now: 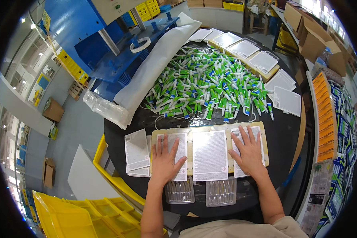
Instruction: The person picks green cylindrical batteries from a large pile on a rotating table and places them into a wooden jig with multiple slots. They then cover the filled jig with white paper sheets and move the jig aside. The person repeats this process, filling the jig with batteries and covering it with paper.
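Both my hands lie flat with fingers spread on printed white cards set in a row on a pale yellow tray-like fixture (189, 137). My left hand (165, 162) presses on the left card (181, 144); my right hand (248, 152) rests on the right card (238, 170). Between them the middle card (210, 154) lies untouched. Two clear plastic blister trays (221, 192) with moulded hollows sit just in front of the fixture. A stack of similar cards (137, 150) lies left of my left hand. Beyond the fixture spreads a big heap of small green and white tubes (210, 83).
A second fixture with cards (261, 63) stands at the table's far right, with loose cards (286, 101) beside it. A blue press machine (119, 59) rises at the far left. Yellow crates (79, 216) stand at the lower left. Packaged goods (337, 158) line the right side.
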Available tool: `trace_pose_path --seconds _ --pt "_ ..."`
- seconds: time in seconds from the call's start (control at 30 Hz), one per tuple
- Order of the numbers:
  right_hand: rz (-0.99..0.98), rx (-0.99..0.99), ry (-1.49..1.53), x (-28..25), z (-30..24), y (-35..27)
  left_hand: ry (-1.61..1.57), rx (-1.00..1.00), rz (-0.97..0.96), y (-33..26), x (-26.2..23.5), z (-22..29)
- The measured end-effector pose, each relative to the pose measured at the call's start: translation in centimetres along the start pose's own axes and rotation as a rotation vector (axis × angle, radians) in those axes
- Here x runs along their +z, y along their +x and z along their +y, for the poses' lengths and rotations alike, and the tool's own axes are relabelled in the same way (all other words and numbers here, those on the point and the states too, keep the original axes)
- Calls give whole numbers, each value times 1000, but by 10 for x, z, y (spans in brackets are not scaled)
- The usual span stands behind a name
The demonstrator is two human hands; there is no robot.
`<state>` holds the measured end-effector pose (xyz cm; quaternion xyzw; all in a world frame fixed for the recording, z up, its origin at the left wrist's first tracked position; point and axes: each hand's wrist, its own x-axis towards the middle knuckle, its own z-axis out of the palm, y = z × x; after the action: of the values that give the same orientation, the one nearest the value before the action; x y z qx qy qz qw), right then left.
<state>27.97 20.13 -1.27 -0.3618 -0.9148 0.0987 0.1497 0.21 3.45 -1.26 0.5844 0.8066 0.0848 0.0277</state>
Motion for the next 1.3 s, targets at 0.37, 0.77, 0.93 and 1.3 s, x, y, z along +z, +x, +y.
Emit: trace_pose_path --seconds 0.37,0.77,0.93,1.3 --pt "768 271 212 -79 187 -12 -117 -16 282 10 -36 -18" --pt "719 1185 1104 28 341 -102 -1053 -717 965 -174 76 -77" --pt "720 1044 1279 42 218 -176 -1346 -1330 1311 -214 132 -93" --pt "-198 439 1269 -95 88 -201 -1998 -1323 972 -250 189 -57"
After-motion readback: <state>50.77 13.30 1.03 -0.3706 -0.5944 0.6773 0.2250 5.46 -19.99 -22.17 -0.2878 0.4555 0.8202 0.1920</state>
